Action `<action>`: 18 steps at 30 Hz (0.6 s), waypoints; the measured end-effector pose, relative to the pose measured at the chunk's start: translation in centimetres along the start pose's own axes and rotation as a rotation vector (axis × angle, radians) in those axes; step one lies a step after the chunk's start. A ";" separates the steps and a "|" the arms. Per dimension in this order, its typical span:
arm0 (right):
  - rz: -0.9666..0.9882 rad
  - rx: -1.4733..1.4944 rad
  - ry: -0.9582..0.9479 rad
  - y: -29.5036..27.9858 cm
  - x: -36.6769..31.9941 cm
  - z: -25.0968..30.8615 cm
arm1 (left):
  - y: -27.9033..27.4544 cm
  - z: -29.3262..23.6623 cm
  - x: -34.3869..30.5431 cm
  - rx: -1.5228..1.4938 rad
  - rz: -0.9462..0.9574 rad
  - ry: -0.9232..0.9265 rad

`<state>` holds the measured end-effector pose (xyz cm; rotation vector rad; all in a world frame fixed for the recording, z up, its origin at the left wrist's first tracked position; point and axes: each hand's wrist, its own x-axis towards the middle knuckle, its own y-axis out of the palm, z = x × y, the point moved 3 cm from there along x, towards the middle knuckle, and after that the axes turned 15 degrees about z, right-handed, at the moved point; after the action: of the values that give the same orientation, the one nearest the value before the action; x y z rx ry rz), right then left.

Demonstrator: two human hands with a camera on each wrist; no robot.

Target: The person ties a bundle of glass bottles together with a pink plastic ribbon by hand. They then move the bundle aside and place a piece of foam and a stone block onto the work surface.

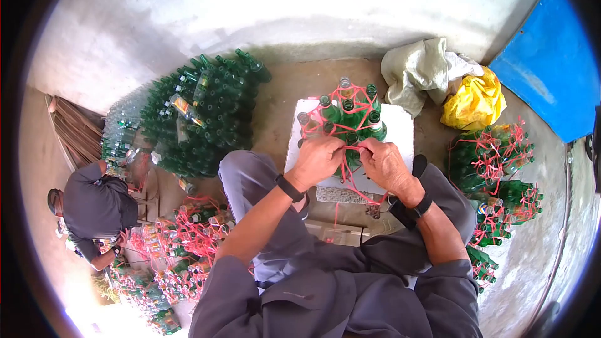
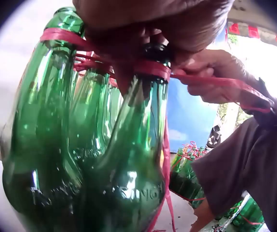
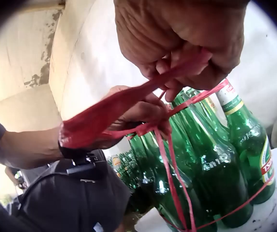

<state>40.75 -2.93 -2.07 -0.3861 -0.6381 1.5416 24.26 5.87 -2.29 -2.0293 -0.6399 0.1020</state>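
A cluster of green glass bottles [image 1: 350, 116] stands upright on a white block [image 1: 399, 131], its necks laced together with pink plastic twine [image 1: 343, 130]. At the near side of the cluster my left hand [image 1: 320, 161] pinches the twine close to a bottle neck. My right hand [image 1: 387, 164], just beside it, grips the twine too, and a flat pink strip [image 3: 114, 108] trails from its fingers in the right wrist view. Twine wraps the neck of the nearest bottle [image 2: 133, 164] in the left wrist view. Loose ends hang down the bottles' near side.
A large mass of green bottles [image 1: 206, 112] stands at the left by the wall. Twine-tied bundles [image 1: 494, 156] sit at the right, more [image 1: 188, 231] at the lower left. Another person [image 1: 100, 203] bends over there. A yellow bag [image 1: 476, 101] and pale sacks [image 1: 416, 69] lie behind.
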 end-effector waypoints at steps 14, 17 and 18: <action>-0.065 -0.081 0.210 0.1 -1.7 -3.0 | 1.0 -0.4 -0.7 -0.042 -0.130 -0.059; -0.113 -0.199 0.193 0.2 -2.1 -2.6 | 1.1 -0.4 -0.8 -0.044 -0.152 -0.052; -0.138 -0.307 0.193 0.4 -2.1 -2.5 | 1.1 -0.3 -0.8 -0.047 -0.155 -0.047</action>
<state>42.10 -4.64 -4.54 -0.6996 -0.7347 1.2588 24.09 4.82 -3.23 -2.0190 -0.8340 0.0438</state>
